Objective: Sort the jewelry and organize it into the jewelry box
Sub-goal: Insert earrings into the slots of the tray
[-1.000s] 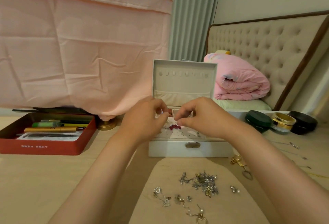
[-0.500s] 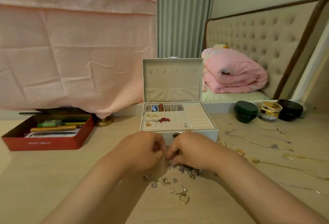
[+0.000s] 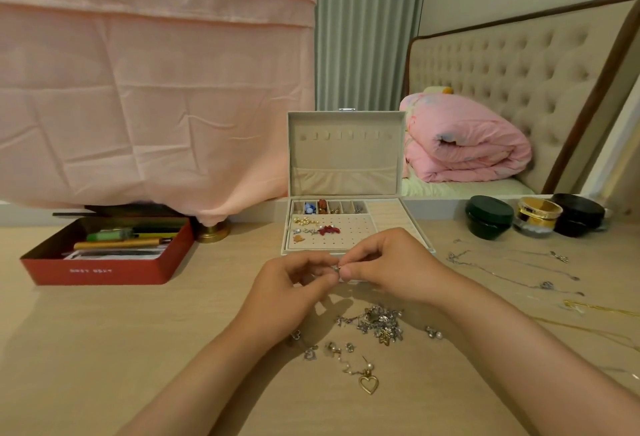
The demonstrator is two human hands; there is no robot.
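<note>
A: Starting left of our fingers, we see a red metal tin (image 3: 104, 262) with squared walls, full of pens and a green tube.

B: Then our left hand (image 3: 294, 292), fingers curled, meets our right hand (image 3: 388, 264); both sets of fingertips pinch one tiny silvery piece (image 3: 336, 267) between them. We cannot tell its shape.

A: Just beyond our fingers stands the jewelry box (image 3: 346, 172), pale and velvety inside, lid upright, with small earrings on its perforated pad.

B: Below our fingers, on the smooth pale wooden tabletop (image 3: 104, 349), lies a tangled heap of silver charms (image 3: 379, 323), and nearer us a gold wire heart pendant (image 3: 368, 383).

A: Right of our fingers, thin silver chains (image 3: 512, 269) trail across the wood, and past them sit three round jars (image 3: 535, 215): green, gold, black.
</note>
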